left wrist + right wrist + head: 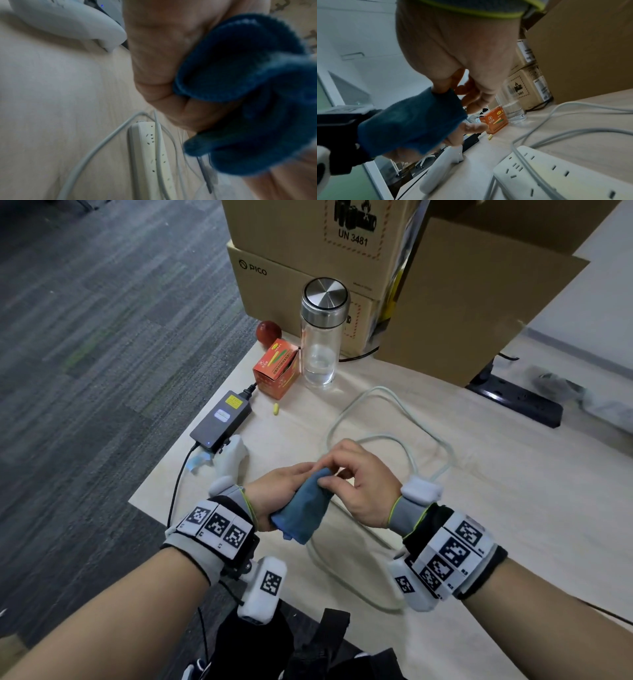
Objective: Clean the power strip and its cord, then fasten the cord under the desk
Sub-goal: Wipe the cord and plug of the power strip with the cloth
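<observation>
A blue cloth (305, 508) is held above the desk by both hands. My left hand (277, 494) grips its bunched lower part, and the cloth (248, 94) fills the right of the left wrist view. My right hand (329, 474) pinches the upper edge of the cloth (407, 125) between thumb and finger. The white power strip (150, 155) lies flat on the desk below the hands, with its cord lying along its top; it also shows in the right wrist view (556, 180). The pale cord (387, 405) loops loosely over the desk behind the hands. In the head view the strip is hidden.
A glass bottle (322, 337), an orange box (275, 368), a black power adapter (221, 419) and a white controller (233, 457) stand near the desk's left edge. Cardboard boxes (308, 268) line the back. A black power strip (517, 398) lies at the right.
</observation>
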